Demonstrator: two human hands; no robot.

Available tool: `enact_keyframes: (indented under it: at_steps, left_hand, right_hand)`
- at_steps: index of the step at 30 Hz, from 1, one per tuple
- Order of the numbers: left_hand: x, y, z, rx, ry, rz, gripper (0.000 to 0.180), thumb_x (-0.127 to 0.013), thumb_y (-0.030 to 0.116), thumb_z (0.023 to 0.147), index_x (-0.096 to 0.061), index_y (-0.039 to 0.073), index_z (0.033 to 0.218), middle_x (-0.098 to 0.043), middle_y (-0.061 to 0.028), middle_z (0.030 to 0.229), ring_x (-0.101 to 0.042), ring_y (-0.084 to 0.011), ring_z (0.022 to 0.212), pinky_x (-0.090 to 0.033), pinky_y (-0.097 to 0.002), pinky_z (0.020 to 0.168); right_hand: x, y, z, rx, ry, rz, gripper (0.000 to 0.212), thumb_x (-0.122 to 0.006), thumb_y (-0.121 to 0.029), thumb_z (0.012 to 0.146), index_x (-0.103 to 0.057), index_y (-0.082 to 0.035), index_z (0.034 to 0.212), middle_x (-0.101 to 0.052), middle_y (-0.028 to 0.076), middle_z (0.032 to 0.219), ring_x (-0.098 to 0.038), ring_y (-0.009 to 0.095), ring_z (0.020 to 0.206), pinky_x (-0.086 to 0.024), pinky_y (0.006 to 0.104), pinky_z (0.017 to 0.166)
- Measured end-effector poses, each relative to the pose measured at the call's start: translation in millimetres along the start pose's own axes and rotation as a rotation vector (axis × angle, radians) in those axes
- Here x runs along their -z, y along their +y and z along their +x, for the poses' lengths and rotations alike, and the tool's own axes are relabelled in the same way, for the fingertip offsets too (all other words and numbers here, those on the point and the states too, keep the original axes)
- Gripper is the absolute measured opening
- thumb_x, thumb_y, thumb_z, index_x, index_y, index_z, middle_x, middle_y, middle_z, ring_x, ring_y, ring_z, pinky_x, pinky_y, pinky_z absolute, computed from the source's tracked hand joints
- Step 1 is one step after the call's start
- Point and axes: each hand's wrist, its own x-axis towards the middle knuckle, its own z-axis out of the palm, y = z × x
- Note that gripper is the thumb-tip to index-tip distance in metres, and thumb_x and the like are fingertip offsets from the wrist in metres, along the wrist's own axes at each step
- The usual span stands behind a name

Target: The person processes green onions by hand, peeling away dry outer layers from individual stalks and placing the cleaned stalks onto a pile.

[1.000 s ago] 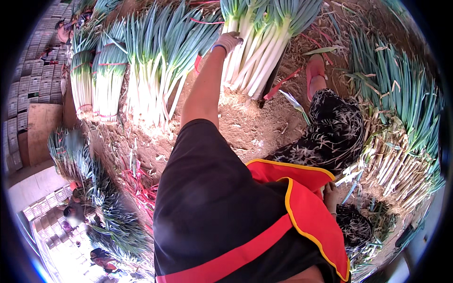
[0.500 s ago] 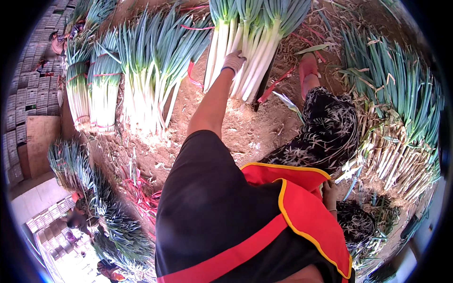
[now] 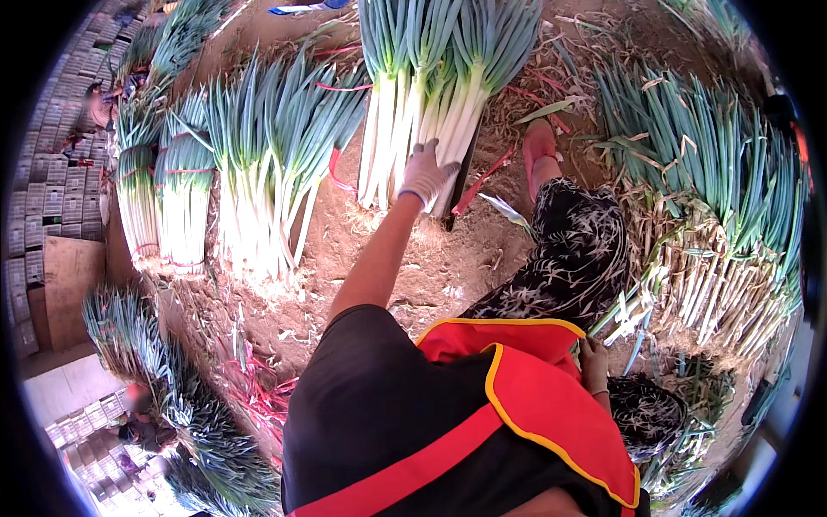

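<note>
My left hand [image 3: 428,175], in a pale glove, rests on the white stalks of a big bunch of long green onions [image 3: 419,112]. Its fingers are spread, not wrapped round any stalk. The bunch lies with its green tops away from me and its root ends toward me, on a dark support [image 3: 463,177] that shows at its right edge. Low on the right, my right hand [image 3: 594,366] is beside the edge of my red apron [image 3: 551,405], fingers curled. A bit of green shows by its fingertips; the apron partly hides what it grips.
Loose green onions [image 3: 267,164] and tied bundles [image 3: 185,189] lie to the left. A large pile of untrimmed onions [image 3: 715,233] is at the right. Red ties [image 3: 258,379] litter the soil. Other people [image 3: 142,422] are far left, near stacked crates [image 3: 52,189].
My left hand has slid toward the root ends, and its fingers have spread. The view has shifted slightly. My right hand stays by the apron.
</note>
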Motion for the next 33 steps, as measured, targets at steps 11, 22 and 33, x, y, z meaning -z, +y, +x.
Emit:
enact_keyframes:
  at_steps: [11,22,33]
  left_hand:
    - [-38.5,-6.4,-22.5,-0.141,0.112,0.268,0.080,-0.070,0.026,0.080,-0.029,0.006,0.145,-0.046,-0.0239,0.126,-0.048,-0.0425,0.116,-0.042,-0.0444,0.100]
    - [-19.2,-28.5,16.3,0.071,-0.164,-0.163,0.067,-0.067,0.021,0.084,-0.037,-0.002,0.139,-0.050,-0.0220,0.134,-0.051,-0.0315,0.122,-0.039,-0.0328,0.108]
    - [-8.8,-42.6,24.1,0.011,-0.089,-0.121,0.067,-0.074,0.024,0.077,-0.047,-0.002,0.133,-0.062,-0.0219,0.119,-0.059,-0.0316,0.112,-0.046,-0.0343,0.098]
  right_hand:
    - [0.7,-13.3,-5.4,0.059,0.021,-0.005,0.032,-0.058,-0.024,0.091,-0.064,0.004,0.106,-0.052,0.000,0.065,-0.042,0.008,0.052,-0.033,0.0259,0.048]
    - [-0.9,-30.5,-16.1,-0.038,0.008,0.043,0.034,-0.061,-0.025,0.092,-0.064,0.003,0.109,-0.054,-0.002,0.068,-0.041,0.006,0.054,-0.034,0.0237,0.049]
    - [-2.3,-12.8,-6.3,-0.055,-0.046,0.111,0.036,-0.061,-0.025,0.092,-0.062,0.005,0.113,-0.060,-0.001,0.075,-0.047,0.007,0.060,-0.037,0.0222,0.054]
